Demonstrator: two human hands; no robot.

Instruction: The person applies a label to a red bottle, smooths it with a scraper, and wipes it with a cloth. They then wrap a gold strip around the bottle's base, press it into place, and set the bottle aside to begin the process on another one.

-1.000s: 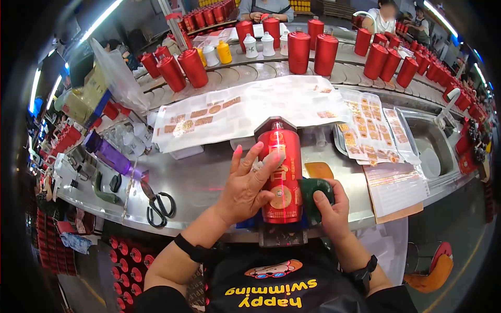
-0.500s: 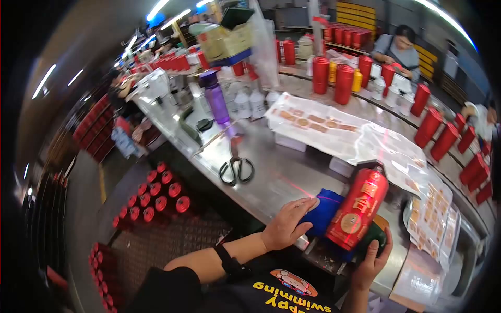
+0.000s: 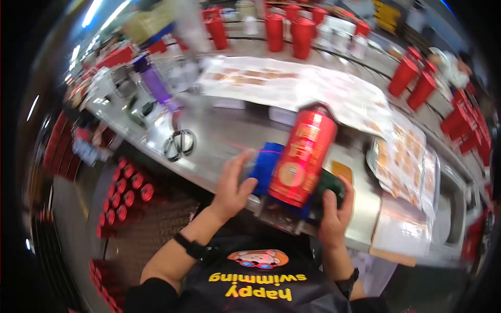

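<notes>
**Steel worktop, sticker station: one bottle cradled, front stickers on**

Curved stainless-steel worktop (image 3: 224,138) in a busy bottling hall. The frame was motion-blurred, so fine detail was lost. A red cylindrical bottle with gold lettering (image 3: 301,156) lay tilted at the near edge, base towards the person, neck pointing away and right. It sat between a blue cloth pad (image 3: 265,166) and a dark green pad (image 3: 332,183), over a dark metal fixture (image 3: 279,220). The left hand (image 3: 232,190) was loose, fingers spread, thumb touching the blue pad's edge, gripping nothing. The right hand (image 3: 334,215) was wrapped round the dark green pad, pressed against the bottle's lower side.

Progress, my read: a round gold sticker and a gold text panel were already on the bottle's upper face. I couldn't tell whether anything was missing. Left over: sheets of gold stickers (image 3: 404,156) lay just right of the bottle, a white backing sheet (image 3: 292,86) lay behind it, and rows of red bottles (image 3: 301,32) stood on the far conveyor. Black scissors (image 3: 178,143) lay untouched to the left, with a purple plastic bottle (image 3: 155,83) beyond them.
</notes>
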